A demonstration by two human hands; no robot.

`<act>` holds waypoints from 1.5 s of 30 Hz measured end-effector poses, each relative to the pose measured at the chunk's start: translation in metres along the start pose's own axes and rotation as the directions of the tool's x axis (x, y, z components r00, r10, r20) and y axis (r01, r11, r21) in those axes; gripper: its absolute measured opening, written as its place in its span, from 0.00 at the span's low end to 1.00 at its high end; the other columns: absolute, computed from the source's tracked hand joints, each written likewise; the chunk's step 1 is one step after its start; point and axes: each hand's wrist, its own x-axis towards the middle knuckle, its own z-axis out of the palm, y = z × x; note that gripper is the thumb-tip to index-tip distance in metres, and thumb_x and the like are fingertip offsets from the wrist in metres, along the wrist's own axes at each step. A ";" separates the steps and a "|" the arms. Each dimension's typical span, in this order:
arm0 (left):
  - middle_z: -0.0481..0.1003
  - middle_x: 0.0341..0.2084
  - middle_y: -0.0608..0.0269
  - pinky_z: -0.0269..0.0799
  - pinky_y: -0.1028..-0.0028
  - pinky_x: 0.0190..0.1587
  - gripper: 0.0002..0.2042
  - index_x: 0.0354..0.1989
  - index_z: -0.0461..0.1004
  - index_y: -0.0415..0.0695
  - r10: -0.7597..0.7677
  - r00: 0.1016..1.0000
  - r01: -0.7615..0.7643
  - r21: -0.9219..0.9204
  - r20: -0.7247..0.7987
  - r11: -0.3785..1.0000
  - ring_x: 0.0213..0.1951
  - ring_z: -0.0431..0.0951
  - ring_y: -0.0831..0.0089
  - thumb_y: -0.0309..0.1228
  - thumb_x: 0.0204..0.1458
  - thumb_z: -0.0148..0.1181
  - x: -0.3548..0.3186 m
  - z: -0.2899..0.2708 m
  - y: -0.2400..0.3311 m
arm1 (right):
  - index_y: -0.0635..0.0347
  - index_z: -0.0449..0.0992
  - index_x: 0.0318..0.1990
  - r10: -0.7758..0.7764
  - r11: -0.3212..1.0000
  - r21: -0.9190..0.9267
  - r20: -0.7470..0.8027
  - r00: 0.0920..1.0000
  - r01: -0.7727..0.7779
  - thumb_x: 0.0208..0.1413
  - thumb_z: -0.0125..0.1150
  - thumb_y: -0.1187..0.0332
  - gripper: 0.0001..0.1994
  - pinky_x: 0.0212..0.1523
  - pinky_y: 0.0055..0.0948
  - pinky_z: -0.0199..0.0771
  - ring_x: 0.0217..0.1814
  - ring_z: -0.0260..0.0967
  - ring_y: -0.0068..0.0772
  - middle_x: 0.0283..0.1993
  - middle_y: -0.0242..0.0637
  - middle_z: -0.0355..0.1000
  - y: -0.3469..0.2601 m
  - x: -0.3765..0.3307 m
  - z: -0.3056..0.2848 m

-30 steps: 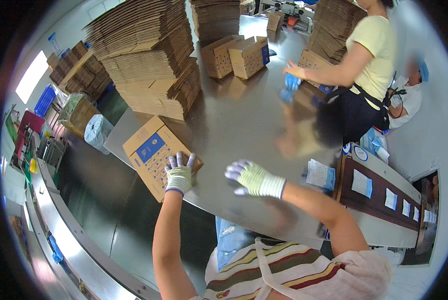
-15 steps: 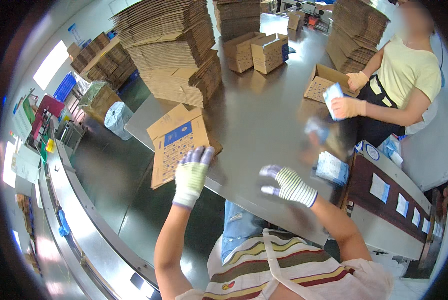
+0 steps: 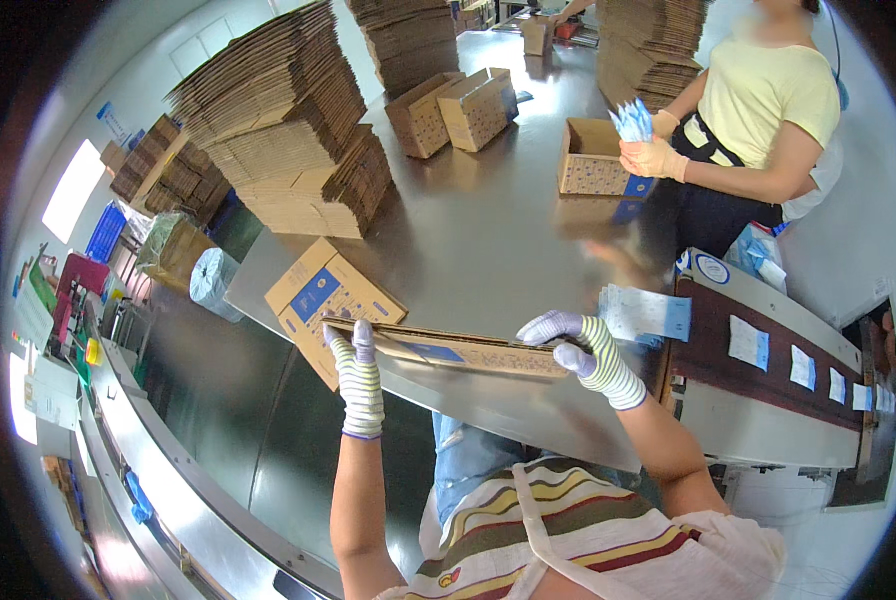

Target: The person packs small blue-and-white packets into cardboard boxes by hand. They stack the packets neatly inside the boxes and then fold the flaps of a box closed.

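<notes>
Over the near edge of the metal surface, a flat-folded carton is tilting nearly edge-on between the person's left hand and right hand, both gloved. The left fingers are gripping its left end; the right ones are pinching its right end against the thumb. Behind the left hand, another flattened carton with a blue panel is jutting past the surface's left edge. Farther back, a tall stack of folded cardboard is standing near two open boxes. Across on the right, a co-worker is holding blue-and-white packets beside an open carton. Nearer, similar pouches are lying by a dark conveyor belt.
</notes>
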 end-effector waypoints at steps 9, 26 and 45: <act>0.63 0.51 0.62 0.59 0.67 0.56 0.30 0.59 0.58 0.43 -0.218 0.959 0.263 -0.276 0.184 0.924 0.55 0.62 0.70 0.44 0.52 0.59 0.017 -0.018 -0.012 | 0.64 0.76 0.37 0.018 0.976 -0.219 -0.002 1.000 -0.018 0.55 0.53 0.66 0.10 0.43 0.28 0.71 0.40 0.72 0.31 0.35 0.40 0.75 0.021 0.000 -0.018; 0.53 0.58 0.42 0.52 0.72 0.61 0.56 0.65 0.30 0.32 -0.170 0.842 -0.100 0.457 0.512 0.884 0.61 0.54 0.62 0.47 0.41 0.68 0.004 0.000 -0.035 | 0.61 0.77 0.35 0.259 0.399 -0.917 0.128 0.958 0.014 0.57 0.49 0.56 0.16 0.40 0.38 0.71 0.33 0.72 0.48 0.29 0.46 0.74 0.014 0.037 -0.043; 0.75 0.32 0.45 0.74 0.62 0.37 0.27 0.44 0.68 0.37 0.039 0.686 -0.683 0.624 0.727 0.379 0.35 0.77 0.53 0.43 0.40 0.66 -0.018 0.060 0.030 | 0.58 0.69 0.42 -0.329 0.576 -0.815 -0.159 0.931 0.064 0.45 0.65 0.57 0.20 0.53 0.42 0.64 0.52 0.63 0.48 0.48 0.46 0.66 0.031 0.036 -0.018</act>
